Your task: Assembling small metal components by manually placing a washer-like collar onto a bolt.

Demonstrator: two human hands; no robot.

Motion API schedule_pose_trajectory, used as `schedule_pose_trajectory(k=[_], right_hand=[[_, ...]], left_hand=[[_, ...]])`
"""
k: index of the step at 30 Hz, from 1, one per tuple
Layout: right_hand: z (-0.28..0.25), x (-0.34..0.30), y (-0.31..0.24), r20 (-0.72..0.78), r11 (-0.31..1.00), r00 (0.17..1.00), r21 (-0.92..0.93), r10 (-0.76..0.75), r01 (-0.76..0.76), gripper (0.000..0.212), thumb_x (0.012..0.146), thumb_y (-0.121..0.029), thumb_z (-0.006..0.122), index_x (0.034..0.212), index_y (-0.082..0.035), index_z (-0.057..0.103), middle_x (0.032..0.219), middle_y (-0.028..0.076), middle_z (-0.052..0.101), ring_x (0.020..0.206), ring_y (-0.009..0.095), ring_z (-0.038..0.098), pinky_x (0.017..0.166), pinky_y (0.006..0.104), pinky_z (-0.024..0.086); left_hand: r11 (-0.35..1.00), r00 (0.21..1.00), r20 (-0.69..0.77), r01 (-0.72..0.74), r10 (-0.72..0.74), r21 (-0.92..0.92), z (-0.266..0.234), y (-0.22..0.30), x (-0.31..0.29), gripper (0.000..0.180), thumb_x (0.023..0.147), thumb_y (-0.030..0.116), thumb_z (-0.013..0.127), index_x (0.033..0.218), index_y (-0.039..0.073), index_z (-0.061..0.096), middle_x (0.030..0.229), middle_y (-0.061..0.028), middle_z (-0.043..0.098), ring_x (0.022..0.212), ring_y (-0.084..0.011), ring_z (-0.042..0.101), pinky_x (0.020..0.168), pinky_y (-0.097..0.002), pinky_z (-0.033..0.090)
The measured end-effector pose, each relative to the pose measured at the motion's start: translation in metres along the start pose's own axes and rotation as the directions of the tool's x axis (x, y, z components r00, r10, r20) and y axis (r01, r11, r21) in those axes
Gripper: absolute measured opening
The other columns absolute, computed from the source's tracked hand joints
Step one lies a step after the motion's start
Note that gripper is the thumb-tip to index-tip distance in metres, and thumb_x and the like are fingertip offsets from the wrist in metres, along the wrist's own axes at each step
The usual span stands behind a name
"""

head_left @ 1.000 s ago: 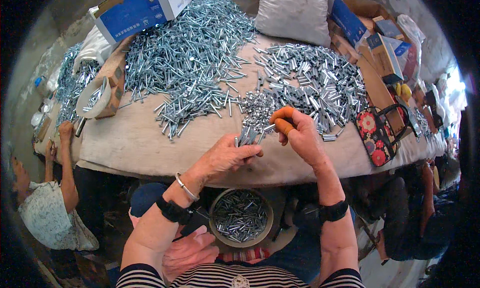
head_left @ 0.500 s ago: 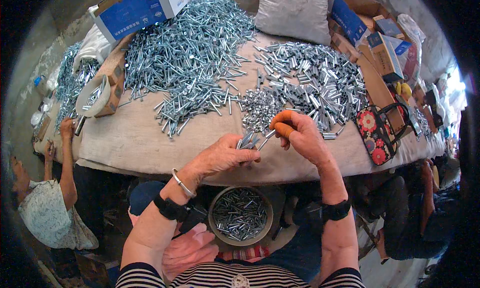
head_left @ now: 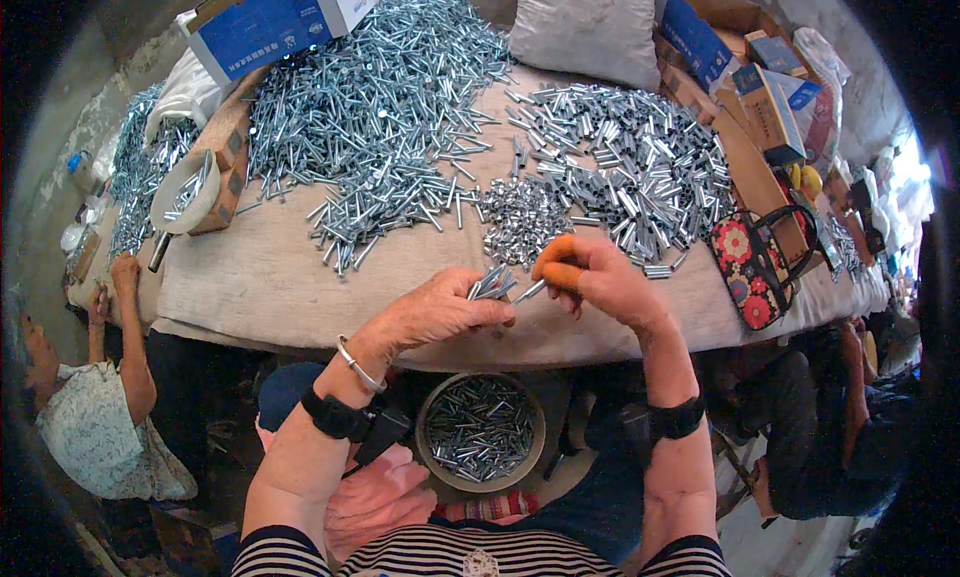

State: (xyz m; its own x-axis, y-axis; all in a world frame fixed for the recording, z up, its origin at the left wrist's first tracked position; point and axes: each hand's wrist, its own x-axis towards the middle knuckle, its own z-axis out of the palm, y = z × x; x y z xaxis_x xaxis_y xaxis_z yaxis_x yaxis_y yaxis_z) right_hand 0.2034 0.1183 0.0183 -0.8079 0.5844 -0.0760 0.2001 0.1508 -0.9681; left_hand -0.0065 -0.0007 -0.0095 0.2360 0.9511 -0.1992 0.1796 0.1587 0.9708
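At my far right a white glare [head_left: 916, 167] burns out; metal pieces [head_left: 380, 107] shine, the table [head_left: 260, 287] edge bends, below it is dim, and corners are black.

Mid-dial, held rods [head_left: 490, 283] gleam: smooth, bright metal. Beside 'em, finger covers [head_left: 562, 267], matt & rubbery-lkg. Over to 11 o'clk: bolts [head_left: 380, 107], metal w/ cool gloss. Tubes [head_left: 650, 172], 2 o'clk, v. shiny metal! Table cover [head_left: 260, 287], 9 o'clk: matt cloth. Sack [head_left: 585, 27], 1 o'clk: dull, crinkled. Bangle [head_left: 358, 369], 8 o'clk: polished metal.
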Motion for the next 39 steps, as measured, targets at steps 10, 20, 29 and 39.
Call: schedule_pose_trajectory(k=[10,20,29,39], right_hand=[[0.009,0.004,0.001,-0.118,0.917,0.993,0.397,0.01,0.038,0.019,0.093,-0.014,0.057,0.105,0.0,0.06,0.076,0.008,0.063,0.058,0.011,0.06,0.05,0.0245,0.051],[0.03,0.005,0.004,-0.132,0.895,0.991,0.442,-0.01,0.068,0.025,0.094,-0.018,0.057,0.11,0.002,0.056,0.081,0.011,0.064,0.06,0.015,0.062,0.052,0.0273,0.053],[0.028,0.013,0.039,-0.397,0.829,0.885,-0.558,-0.245,-0.021,0.021,0.083,-0.022,0.069,0.088,-0.002,0.064,0.067,0.009,0.064,0.059,0.018,0.063,0.051,0.032,0.047],[0.041,0.018,0.04,-0.352,0.641,0.874,-0.765,-0.334,-0.063,0.015,0.081,-0.016,0.066,0.088,-0.005,0.06,0.076,0.016,0.065,0.075,0.034,0.064,0.067,0.0432,0.048]], left_hand=[[0.836,0.978,-0.198,-0.166,0.07,-0.523,0.004,0.007,0.003,0.032,0.094,0.028,0.061,0.114,0.003,0.061,0.079,0.0,0.061,0.052,-0.0003,0.039,0.044,-0.0173,0.027],[0.755,0.955,-0.296,-0.209,0.02,-0.622,0.019,0.006,0.008,0.014,0.093,0.021,0.061,0.098,0.008,0.059,0.077,-0.0004,0.059,0.053,-0.0011,0.038,0.044,-0.0172,0.027],[0.729,0.905,-0.425,-0.295,0.006,-0.618,0.005,-0.005,0.01,0.013,0.093,0.02,0.061,0.096,0.007,0.059,0.076,-0.0006,0.06,0.055,-0.001,0.042,0.045,-0.0157,0.03],[0.714,0.906,-0.421,-0.319,0.038,-0.623,0.006,-0.004,0.01,0.013,0.093,0.02,0.062,0.097,0.008,0.058,0.075,-0.0008,0.057,0.054,-0.0019,0.041,0.044,-0.0171,0.03]])
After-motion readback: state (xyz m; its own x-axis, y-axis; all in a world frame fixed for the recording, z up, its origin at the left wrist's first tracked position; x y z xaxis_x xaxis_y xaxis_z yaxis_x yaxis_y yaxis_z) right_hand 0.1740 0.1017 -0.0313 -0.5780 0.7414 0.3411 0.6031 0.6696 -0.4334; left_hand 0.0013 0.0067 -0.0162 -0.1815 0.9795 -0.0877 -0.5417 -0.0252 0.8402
